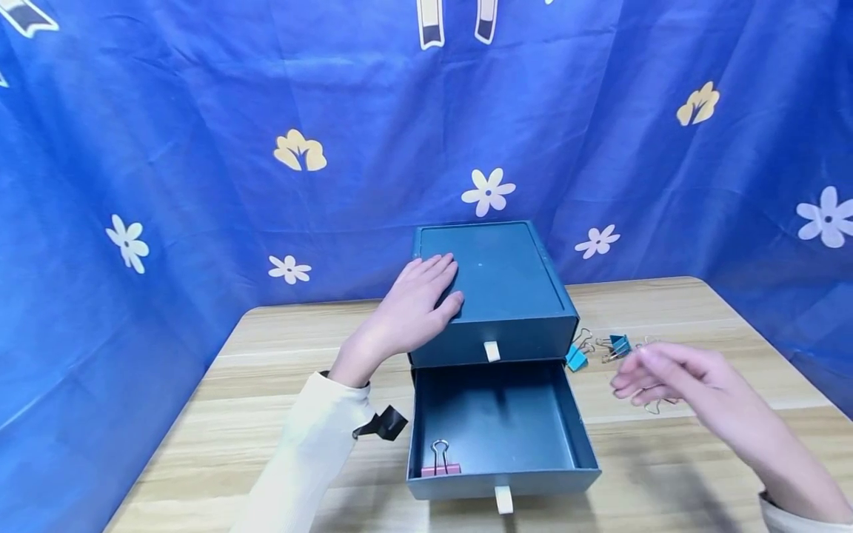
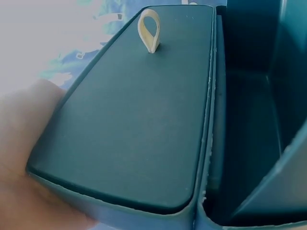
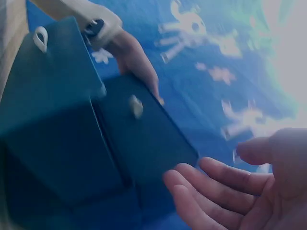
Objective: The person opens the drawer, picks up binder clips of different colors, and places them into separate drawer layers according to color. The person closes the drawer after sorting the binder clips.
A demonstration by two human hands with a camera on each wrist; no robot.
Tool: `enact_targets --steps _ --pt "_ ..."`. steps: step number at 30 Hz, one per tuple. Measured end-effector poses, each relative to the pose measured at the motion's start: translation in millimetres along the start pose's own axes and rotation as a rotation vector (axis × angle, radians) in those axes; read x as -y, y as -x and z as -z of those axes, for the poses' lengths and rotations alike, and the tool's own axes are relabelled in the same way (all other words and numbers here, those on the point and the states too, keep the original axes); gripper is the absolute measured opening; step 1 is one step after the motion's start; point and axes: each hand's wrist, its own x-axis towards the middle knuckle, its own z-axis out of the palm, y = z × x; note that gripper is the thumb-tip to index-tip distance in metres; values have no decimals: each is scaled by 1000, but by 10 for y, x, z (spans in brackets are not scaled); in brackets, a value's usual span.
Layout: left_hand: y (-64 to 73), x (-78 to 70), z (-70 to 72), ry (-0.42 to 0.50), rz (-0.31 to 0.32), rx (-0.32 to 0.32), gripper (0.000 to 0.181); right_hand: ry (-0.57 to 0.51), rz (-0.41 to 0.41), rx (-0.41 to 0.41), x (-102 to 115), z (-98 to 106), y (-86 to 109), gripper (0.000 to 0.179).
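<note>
A dark teal two-drawer box [image 1: 506, 281] stands on the table, its lower drawer [image 1: 500, 426] pulled out and its upper drawer [image 2: 129, 120] closed. My left hand [image 1: 413, 307] rests flat on the left part of the box's top, fingers spread. In the drawer's front left corner lies a pink binder clip [image 1: 440, 469]. To the right of the box, my right hand [image 1: 693, 381] is over the table with loosely bent fingers [image 3: 230, 177] and nothing in them. Near its fingertips are two blue binder clips [image 1: 577, 358] and more wire handles, partly hidden by the hand.
White loop tabs [image 1: 504, 500] stick out from both drawer fronts. The wooden table [image 1: 286, 385] extends on both sides of the box. A blue patterned curtain [image 1: 373, 185] hangs behind it. A black piece [image 1: 386, 423] sits at the left cuff.
</note>
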Motion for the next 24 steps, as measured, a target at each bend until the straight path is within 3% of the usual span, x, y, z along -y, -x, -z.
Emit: enact_targets --steps 4,7,15,21,24 --pt "18 5 7 -7 2 -3 57 -65 -105 -22 -240 228 96 35" --pt "25 6 13 -8 4 -2 57 -4 -169 -81 -374 326 179 34" --pt "6 14 13 -6 4 2 57 54 -243 -208 -725 538 382 30" --pt "3 6 7 -8 2 9 57 194 -415 -228 -965 639 544 18" --pt "5 11 2 -7 1 7 57 120 -440 -218 -1071 683 612 20"
